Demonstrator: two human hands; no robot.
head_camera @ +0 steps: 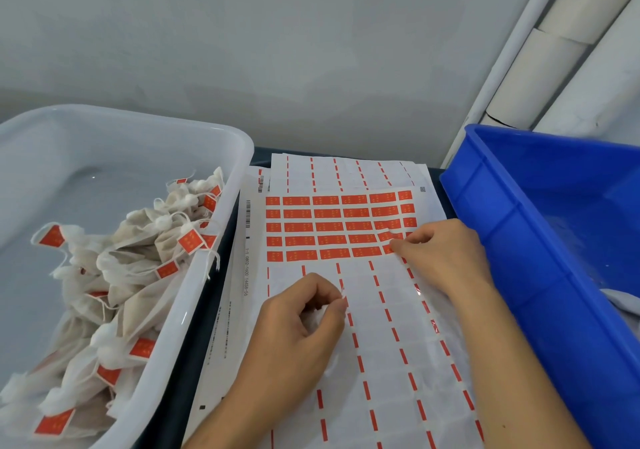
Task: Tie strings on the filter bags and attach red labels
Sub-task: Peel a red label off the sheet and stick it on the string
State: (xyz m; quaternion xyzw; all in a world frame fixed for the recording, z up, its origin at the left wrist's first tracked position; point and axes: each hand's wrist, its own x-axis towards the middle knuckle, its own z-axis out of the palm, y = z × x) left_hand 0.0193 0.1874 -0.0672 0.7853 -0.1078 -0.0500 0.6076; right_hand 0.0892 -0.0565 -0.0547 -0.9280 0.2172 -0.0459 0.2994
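Observation:
A sheet of red labels (325,226) lies in the middle of the dark table, its lower half peeled bare. My right hand (440,258) pinches a red label (389,240) at the right end of the lower rows, and that label's edge is lifted. My left hand (301,320) rests on the bare backing, fingers curled around a white filter bag (313,315), with a thin string held between thumb and forefinger. Most of that bag is hidden inside the hand.
A clear plastic tub (214,275) on the left holds several tied filter bags with red labels (138,265). A blue plastic crate (540,240) stands at the right. More label sheets (346,171) lie underneath. White pipes (540,77) run up the wall at the right.

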